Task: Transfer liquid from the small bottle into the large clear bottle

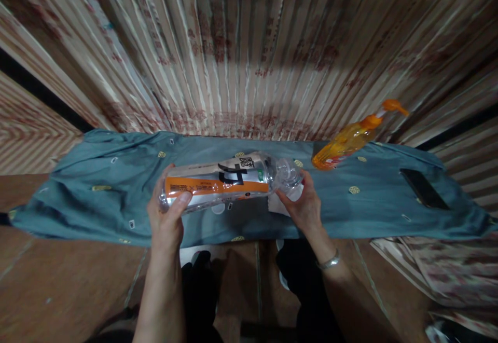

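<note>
Bottle [218, 179] in curled left hand [168, 213], neck [286, 173] apparently in right hand [306, 207]

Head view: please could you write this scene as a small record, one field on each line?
Left hand: grips the wide end of the labelled bottle
Right hand: grips its clear narrow end
Bottle label: silver and orange, dark lettering
Pump bottle: orange, stands on the teal cloth, toward the right
Dark flat object: lies on the cloth, at far right
Bracelet: silver, on the right wrist

From the clear plastic bottle with silver-and-orange label [218, 181], bare teal-cloth worktop [85, 205] lies open at nine o'clock; a translucent orange pump bottle [344, 145] obstructs between two and three, a pleated beige curtain [241, 47] twelve.
</note>
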The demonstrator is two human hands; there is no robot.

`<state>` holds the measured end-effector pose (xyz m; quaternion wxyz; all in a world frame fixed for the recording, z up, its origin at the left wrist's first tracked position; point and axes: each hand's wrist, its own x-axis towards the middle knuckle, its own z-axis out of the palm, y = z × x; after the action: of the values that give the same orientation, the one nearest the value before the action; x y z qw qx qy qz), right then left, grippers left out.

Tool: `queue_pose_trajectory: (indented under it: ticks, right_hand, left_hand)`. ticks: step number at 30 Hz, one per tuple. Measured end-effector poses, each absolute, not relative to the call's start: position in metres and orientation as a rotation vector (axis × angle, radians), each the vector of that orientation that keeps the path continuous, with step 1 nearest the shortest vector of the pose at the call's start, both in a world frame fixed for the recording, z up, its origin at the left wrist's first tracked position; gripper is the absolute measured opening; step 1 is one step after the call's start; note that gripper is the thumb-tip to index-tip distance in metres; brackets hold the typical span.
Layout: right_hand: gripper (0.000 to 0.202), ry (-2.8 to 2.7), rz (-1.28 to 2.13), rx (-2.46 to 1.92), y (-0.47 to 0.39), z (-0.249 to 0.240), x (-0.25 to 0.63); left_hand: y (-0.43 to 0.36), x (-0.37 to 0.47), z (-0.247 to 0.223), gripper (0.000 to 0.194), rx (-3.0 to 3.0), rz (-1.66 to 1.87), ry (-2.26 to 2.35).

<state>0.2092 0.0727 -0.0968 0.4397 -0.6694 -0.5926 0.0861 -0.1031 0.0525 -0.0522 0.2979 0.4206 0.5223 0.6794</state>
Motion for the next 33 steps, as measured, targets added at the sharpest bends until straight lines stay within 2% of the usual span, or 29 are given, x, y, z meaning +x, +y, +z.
queue_pose_trajectory:
  ticks: [21,33]
  right_hand:
    - [0.078,-1.539,0.165,-1.656,0.071,-0.101,0.208]
    - [0.077,-1.507,0.186,-1.657,0.071,-0.096,0.206]
  left_hand:
    - [0.049,-0.104,-0.045,0.06,1.112,1.852,1.388]
    - [0.053,-0.104,-0.059,0.057,1.032,1.8,1.352]
